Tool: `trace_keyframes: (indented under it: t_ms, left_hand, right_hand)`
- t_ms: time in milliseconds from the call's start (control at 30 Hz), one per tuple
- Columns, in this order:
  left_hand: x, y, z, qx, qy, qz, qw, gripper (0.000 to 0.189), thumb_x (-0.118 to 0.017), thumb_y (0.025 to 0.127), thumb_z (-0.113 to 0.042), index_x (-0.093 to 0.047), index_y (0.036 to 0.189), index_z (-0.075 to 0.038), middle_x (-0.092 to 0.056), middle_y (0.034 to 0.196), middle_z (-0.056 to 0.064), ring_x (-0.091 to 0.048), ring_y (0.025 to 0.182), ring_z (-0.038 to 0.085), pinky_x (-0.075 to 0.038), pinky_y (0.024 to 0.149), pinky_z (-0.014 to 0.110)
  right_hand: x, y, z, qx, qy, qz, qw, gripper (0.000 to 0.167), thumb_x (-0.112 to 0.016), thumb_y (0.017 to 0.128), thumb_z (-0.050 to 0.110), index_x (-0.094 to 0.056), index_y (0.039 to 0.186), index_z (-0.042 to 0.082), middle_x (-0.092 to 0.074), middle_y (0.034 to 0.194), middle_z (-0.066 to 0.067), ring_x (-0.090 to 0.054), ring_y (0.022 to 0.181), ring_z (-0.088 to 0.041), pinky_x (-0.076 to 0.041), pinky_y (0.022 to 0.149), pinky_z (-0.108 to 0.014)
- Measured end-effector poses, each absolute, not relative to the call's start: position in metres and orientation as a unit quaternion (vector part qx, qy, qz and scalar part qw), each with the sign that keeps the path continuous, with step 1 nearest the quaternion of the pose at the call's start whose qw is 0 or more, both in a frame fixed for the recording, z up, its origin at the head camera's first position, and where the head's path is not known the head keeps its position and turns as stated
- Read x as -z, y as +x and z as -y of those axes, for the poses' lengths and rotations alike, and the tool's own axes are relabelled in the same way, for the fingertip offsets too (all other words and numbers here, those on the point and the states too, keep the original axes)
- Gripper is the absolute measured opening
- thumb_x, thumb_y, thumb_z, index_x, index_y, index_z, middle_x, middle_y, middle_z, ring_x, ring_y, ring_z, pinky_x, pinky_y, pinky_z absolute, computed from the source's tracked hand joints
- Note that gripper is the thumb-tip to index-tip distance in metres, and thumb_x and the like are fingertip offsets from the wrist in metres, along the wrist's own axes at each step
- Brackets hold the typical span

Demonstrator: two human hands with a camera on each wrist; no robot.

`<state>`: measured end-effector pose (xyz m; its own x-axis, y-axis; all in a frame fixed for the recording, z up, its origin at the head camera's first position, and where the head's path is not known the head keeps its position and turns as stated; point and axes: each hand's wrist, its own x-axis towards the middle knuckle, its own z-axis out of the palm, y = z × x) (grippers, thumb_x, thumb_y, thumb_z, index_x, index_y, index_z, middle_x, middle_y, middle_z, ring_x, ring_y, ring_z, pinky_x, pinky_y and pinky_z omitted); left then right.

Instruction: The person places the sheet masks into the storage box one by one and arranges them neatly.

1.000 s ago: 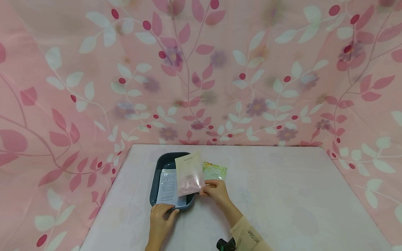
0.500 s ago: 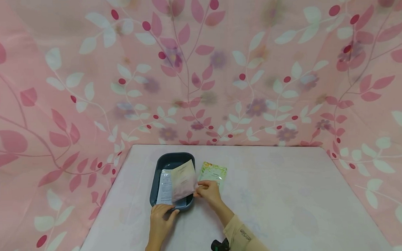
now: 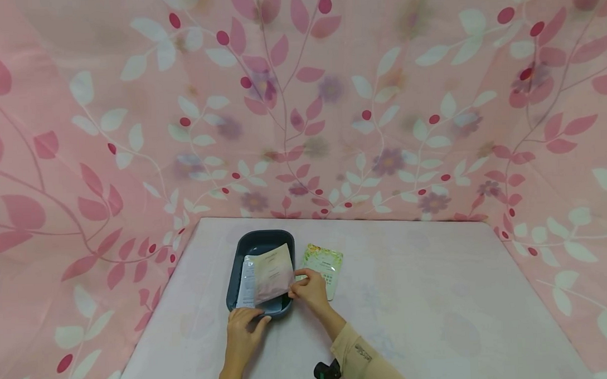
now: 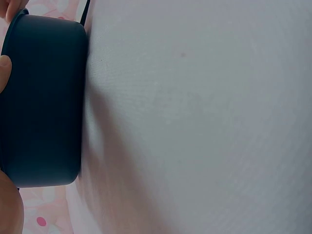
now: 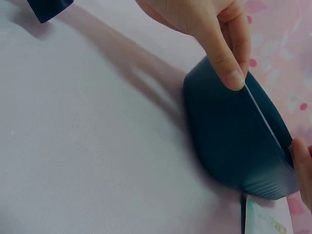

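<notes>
A deep dark blue tray (image 3: 231,281) stands at the left of the table in the head view. My left hand (image 3: 242,334) grips its near rim, with the thumb on the outer wall, as the right wrist view shows. Inside lies a white printed packet (image 3: 245,289), partly covered by a flat cream-and-pink packet (image 3: 273,273). My right hand (image 3: 309,289) pinches the lower right corner of the cream-and-pink packet at the tray's right rim. A green-and-white packet (image 3: 331,264) with a leafy print lies to the right, partly behind that hand.
The white-covered table (image 3: 428,296) reaches out to the right. Pink floral cloth (image 3: 301,128) hangs behind it and at both sides. A dark wrist device (image 3: 327,372) sits beside my right sleeve.
My right hand has moved left and a little down with the cream-and-pink packet, now lower and flatter over the white one. More of the green packet shows. My left hand stays on the rim.
</notes>
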<state>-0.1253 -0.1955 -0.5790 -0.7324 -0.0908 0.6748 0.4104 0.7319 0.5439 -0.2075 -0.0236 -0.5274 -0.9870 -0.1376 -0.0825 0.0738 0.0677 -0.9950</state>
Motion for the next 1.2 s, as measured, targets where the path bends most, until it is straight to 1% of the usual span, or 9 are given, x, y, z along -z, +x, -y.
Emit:
trace_keyframes:
  t_ms: [100,233,433,567,667,800,933,1033,1200]
  left_hand:
    - [0.58,-0.125,0.195,0.355,-0.097,0.858,0.358,0.026,-0.087,0.057,0.002,-0.071,0.077,-0.002,-0.069,0.075,0.004,-0.058,0.072,0.017,-0.033,0.078,0.032]
    - [0.581,-0.126,0.195,0.354,-0.102,0.856,0.363,0.026,-0.087,0.056,0.002,-0.07,0.077,-0.002,-0.069,0.075,0.004,-0.058,0.072,0.018,-0.034,0.077,0.032]
    - [0.58,-0.126,0.195,0.353,-0.1,0.856,0.364,0.027,-0.087,0.056,0.001,-0.071,0.077,-0.002,-0.068,0.074,0.003,-0.058,0.072,0.018,-0.034,0.077,0.032]
    - [0.58,-0.127,0.196,0.353,-0.106,0.854,0.368,0.027,-0.087,0.056,0.002,-0.071,0.077,-0.002,-0.068,0.074,0.004,-0.058,0.072,0.019,-0.034,0.078,0.032]
    - [0.581,-0.126,0.196,0.353,-0.111,0.851,0.372,0.027,-0.087,0.056,0.002,-0.07,0.077,-0.002,-0.068,0.074,0.004,-0.058,0.072,0.019,-0.034,0.078,0.032]
    - [0.58,-0.126,0.196,0.353,-0.114,0.849,0.377,0.028,-0.087,0.055,0.002,-0.07,0.077,-0.001,-0.068,0.074,0.005,-0.058,0.072,0.02,-0.034,0.078,0.033]
    - [0.58,-0.126,0.196,0.35,-0.117,0.847,0.383,0.028,-0.087,0.055,0.002,-0.07,0.077,-0.001,-0.068,0.074,0.005,-0.059,0.071,0.02,-0.034,0.077,0.033]
    - [0.58,-0.125,0.196,0.352,-0.121,0.845,0.383,0.027,-0.086,0.056,0.001,-0.07,0.077,-0.001,-0.068,0.074,0.006,-0.058,0.071,0.021,-0.034,0.078,0.033]
    - [0.578,-0.124,0.195,0.356,-0.12,0.847,0.377,0.025,-0.085,0.058,0.0,-0.07,0.077,-0.001,-0.069,0.074,0.006,-0.058,0.071,0.02,-0.033,0.079,0.031]
  right_hand:
    - [0.53,-0.208,0.028,0.666,-0.026,-0.742,0.074,0.021,-0.066,0.076,-0.011,-0.063,0.096,-0.013,-0.067,0.067,-0.019,-0.066,0.052,-0.015,-0.053,0.053,-0.026]
    - [0.531,-0.208,0.031,0.657,-0.032,-0.75,0.065,0.014,-0.068,0.076,-0.01,-0.064,0.089,-0.013,-0.067,0.066,-0.017,-0.064,0.051,-0.013,-0.053,0.051,-0.025]
    - [0.531,-0.208,0.034,0.645,-0.038,-0.761,0.055,0.012,-0.069,0.075,-0.01,-0.065,0.086,-0.013,-0.067,0.065,-0.017,-0.063,0.049,-0.013,-0.052,0.049,-0.026]
    - [0.531,-0.206,0.036,0.61,-0.057,-0.789,0.048,0.01,-0.07,0.076,-0.007,-0.066,0.085,-0.01,-0.066,0.063,-0.014,-0.06,0.045,-0.011,-0.05,0.045,-0.025]
    - [0.529,-0.203,0.038,0.572,-0.08,-0.816,0.033,0.009,-0.071,0.076,-0.006,-0.067,0.083,-0.009,-0.066,0.062,-0.011,-0.059,0.043,-0.011,-0.048,0.042,-0.022]
    - [0.528,-0.201,0.041,0.521,-0.11,-0.847,0.008,0.007,-0.071,0.075,-0.005,-0.067,0.081,-0.007,-0.066,0.063,-0.009,-0.058,0.045,-0.009,-0.046,0.043,-0.019]
    - [0.528,-0.201,0.045,0.455,-0.125,-0.882,-0.012,0.004,-0.073,0.075,0.0,-0.069,0.075,-0.001,-0.065,0.062,-0.004,-0.055,0.05,-0.005,-0.044,0.046,-0.017]
    - [0.527,-0.202,0.047,0.4,-0.129,-0.907,-0.022,0.006,-0.074,0.075,0.004,-0.07,0.071,0.003,-0.063,0.062,-0.001,-0.053,0.054,-0.007,-0.043,0.048,-0.019]
    - [0.526,-0.201,0.05,0.355,-0.137,-0.925,-0.023,0.007,-0.073,0.076,0.005,-0.07,0.07,0.005,-0.064,0.063,-0.002,-0.055,0.054,-0.01,-0.044,0.049,-0.021]
